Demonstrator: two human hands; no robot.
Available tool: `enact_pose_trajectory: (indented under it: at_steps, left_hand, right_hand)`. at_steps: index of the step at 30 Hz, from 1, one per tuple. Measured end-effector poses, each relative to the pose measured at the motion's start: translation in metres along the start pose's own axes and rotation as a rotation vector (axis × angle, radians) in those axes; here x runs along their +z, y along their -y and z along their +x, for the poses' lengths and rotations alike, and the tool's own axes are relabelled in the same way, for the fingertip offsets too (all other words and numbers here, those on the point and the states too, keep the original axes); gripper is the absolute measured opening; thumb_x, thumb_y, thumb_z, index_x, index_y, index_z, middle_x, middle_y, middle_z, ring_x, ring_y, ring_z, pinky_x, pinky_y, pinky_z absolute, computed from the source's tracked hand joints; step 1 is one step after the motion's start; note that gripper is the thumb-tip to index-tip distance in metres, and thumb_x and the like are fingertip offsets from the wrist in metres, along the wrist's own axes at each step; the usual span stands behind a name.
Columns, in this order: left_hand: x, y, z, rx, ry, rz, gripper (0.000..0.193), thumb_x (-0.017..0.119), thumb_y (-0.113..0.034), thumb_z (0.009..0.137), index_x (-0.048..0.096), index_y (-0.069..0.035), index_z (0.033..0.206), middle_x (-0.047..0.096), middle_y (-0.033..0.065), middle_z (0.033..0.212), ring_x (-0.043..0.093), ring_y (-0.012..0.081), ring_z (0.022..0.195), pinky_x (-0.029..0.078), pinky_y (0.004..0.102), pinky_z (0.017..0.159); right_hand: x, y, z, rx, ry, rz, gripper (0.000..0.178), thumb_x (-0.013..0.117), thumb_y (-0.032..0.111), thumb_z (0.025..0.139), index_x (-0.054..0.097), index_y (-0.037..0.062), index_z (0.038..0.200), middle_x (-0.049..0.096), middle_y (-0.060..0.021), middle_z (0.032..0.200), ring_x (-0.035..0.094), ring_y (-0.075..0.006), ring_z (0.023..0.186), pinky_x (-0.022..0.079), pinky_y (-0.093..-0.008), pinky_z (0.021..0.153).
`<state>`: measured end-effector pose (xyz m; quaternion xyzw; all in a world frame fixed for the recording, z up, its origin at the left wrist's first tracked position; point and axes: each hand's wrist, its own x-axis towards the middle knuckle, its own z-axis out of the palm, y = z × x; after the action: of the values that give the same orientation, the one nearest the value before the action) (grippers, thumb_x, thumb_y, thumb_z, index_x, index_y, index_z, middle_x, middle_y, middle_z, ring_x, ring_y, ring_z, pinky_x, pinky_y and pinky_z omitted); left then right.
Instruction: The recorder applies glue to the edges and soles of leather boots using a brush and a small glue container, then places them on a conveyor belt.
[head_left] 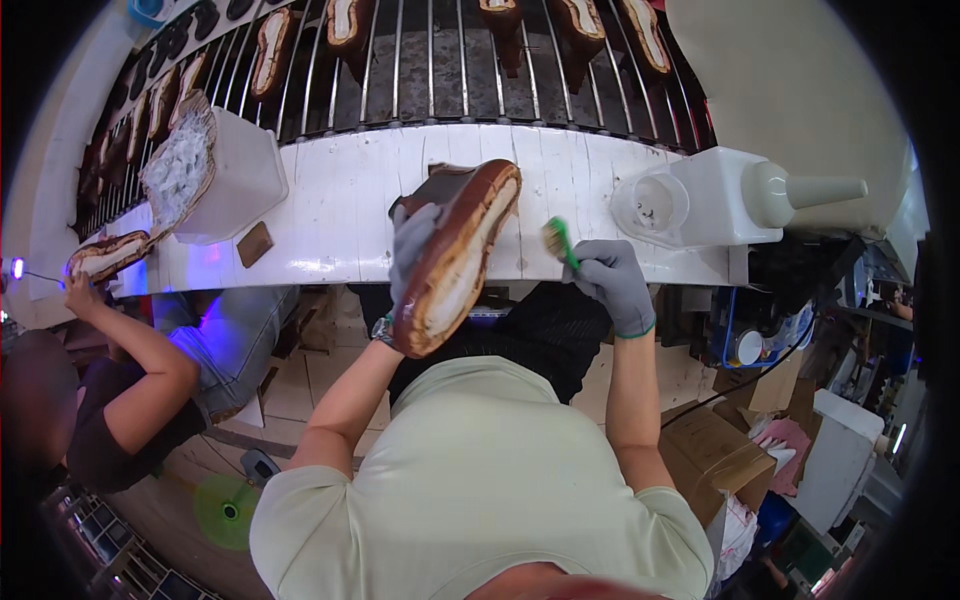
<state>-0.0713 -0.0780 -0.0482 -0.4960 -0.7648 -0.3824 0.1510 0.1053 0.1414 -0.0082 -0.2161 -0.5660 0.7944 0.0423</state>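
Observation:
My left hand point(408, 245), in a grey glove, grips a brown leather boot point(470, 230) from its left side. The boot is turned bottom up, its pale, soleless underside facing me and its dark shaft pointing away over the bench edge. To the right of it, my grey-gloved right hand point(612, 285) is closed round a small brush point(558, 240) with a green handle. The brush head, slightly blurred, points toward the boot but is apart from it. Both hands are at the near edge of the white bench point(340, 235).
Beyond the bench, a rack of metal rods point(430, 70) carries several upturned boots. A white jug point(705, 200) with a clear cup point(655, 205) stands at right; at left is a white container point(250, 165). A co-worker's hand point(82, 297) holds another shoe point(110, 255) at far left.

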Motion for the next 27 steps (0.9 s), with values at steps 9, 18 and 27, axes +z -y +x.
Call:
enact_pose_trajectory:
  at_steps: [9,18,27]
  left_hand:
    - [-0.017,0.051,0.056,-0.56,0.091,-0.833,0.062,0.065,-0.043,0.094,0.052,0.005,0.132,0.066,0.0124,0.116,0.062,0.0181,0.105,0.049,0.0316,0.091]
    - [-0.032,0.042,0.032,-0.654,0.458,-0.599,0.101,0.071,-0.052,0.081,0.022,-0.004,0.155,0.046,0.0263,0.143,0.045,0.038,0.133,0.036,0.0429,0.109]
    - [-0.028,-0.003,0.009,-0.185,0.604,0.317,0.123,0.087,-0.03,0.057,0.017,-0.005,0.154,0.03,0.03,0.146,0.034,0.047,0.133,0.03,0.0568,0.108]
  right_hand:
    - [0.011,-0.048,-0.015,-0.277,-0.056,0.605,0.052,0.05,0.048,0.1,0.061,-0.0007,0.113,0.055,-0.0021,0.076,0.041,-0.0042,0.046,0.028,-0.0217,0.04]
    - [0.062,0.088,0.001,-0.841,1.325,0.779,0.066,0.028,0.053,0.105,0.073,0.0077,0.09,0.069,-0.0149,0.087,0.058,-0.019,0.056,0.047,-0.0281,0.049]
    - [0.104,0.145,-0.021,-0.867,1.451,0.87,0.062,0.035,0.041,0.106,0.066,-0.0081,0.087,0.064,-0.0293,0.106,0.059,-0.0286,0.061,0.04,-0.0309,0.039]
